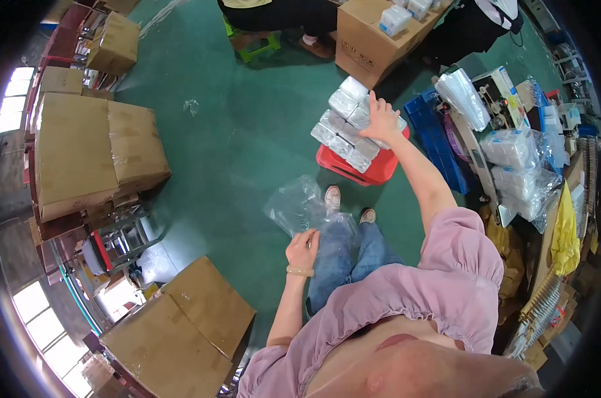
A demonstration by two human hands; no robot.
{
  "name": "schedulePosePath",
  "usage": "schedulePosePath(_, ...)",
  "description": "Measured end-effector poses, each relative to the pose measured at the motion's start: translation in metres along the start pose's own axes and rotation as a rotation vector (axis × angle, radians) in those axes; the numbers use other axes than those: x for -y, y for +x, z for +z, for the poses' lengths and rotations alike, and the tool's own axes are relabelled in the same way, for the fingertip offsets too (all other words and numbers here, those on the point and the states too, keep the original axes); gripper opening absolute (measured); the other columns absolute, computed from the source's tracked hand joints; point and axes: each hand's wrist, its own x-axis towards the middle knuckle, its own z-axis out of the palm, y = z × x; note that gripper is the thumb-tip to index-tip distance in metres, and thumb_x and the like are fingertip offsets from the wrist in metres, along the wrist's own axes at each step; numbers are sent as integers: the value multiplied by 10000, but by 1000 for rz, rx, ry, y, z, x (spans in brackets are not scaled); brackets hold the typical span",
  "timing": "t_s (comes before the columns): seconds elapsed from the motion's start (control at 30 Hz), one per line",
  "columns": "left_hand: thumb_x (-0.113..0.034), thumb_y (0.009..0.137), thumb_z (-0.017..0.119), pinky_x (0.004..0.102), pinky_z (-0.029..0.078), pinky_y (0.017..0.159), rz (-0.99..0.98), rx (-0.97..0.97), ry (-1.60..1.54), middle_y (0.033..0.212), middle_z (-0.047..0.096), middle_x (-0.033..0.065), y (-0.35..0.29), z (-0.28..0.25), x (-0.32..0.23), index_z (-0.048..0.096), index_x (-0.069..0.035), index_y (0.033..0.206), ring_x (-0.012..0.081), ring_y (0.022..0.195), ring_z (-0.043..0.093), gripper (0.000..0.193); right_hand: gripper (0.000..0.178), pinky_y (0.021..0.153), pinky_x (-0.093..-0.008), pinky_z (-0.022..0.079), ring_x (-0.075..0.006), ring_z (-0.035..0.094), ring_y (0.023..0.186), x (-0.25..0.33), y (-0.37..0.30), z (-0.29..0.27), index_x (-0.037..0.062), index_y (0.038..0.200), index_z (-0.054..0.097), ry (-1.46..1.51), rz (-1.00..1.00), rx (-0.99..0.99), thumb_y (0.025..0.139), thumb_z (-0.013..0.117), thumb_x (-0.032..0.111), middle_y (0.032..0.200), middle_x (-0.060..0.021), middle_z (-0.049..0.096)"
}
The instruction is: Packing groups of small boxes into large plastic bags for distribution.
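Below the middle of the view, my left hand is closed on the edge of a clear plastic bag. The bag hangs loose and crumpled in front of my legs. My right arm reaches forward, and my right hand lies over the right side of several white, block-shaped packs in clear wrapping. Its fingers are spread, with the thumb toward the packs. The packs sit in rows and layers on a red plastic stool. My right palm hides some of them.
A large carton with more white packs stands ahead, near a seated person on a green stool. Blue crates and a bench with bagged packs lie right. Big cartons line the left; another carton is nearer.
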Motion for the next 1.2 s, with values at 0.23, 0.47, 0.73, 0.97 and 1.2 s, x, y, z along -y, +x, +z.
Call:
schedulePosePath(0.23,-181,791,648,299,450,525,63,-44,-26,667,579,62,53,-1,8,668,-86,828,199,562,556,103,1042,986,-345,341,-339,425,1167,-25,9,-20,42,1378,226,488,-17,121,528,764,315,1240,-211,433)
schedulePosePath(0.47,-183,807,625,298,432,473,192,-115,-20,623,584,106,100,8,-17,641,-87,894,204,481,549,131,901,993,-312,338,-218,439,1179,-26,-108,-93,7,1368,252,1720,36,753,606,709,161,1307,-124,423)
schedulePosePath(0.73,-158,844,617,185,309,417,-337,-67,-754,538,495,-66,111,11,-47,644,-36,850,-3,478,407,124,934,1016,-321,302,-212,413,1201,-8,-198,-87,40,1388,216,1783,124,922,605,709,166,1321,-117,406)
schedulePosePath(0.97,-172,813,658,189,349,452,-6,-24,-469,566,525,-49,131,-8,-91,650,-23,886,7,515,413,166,1013,1030,-317,270,-237,374,1228,-8,-204,-93,51,1387,243,1244,10,721,534,757,239,1335,-138,381)
schedulePosePath(1.2,-153,773,588,343,464,485,757,197,129,689,603,73,119,-4,-132,618,-128,909,250,604,606,141,1123,1043,-345,270,-311,361,1248,10,-205,-122,88,1415,155,1029,-22,540,500,786,252,1357,-209,347)
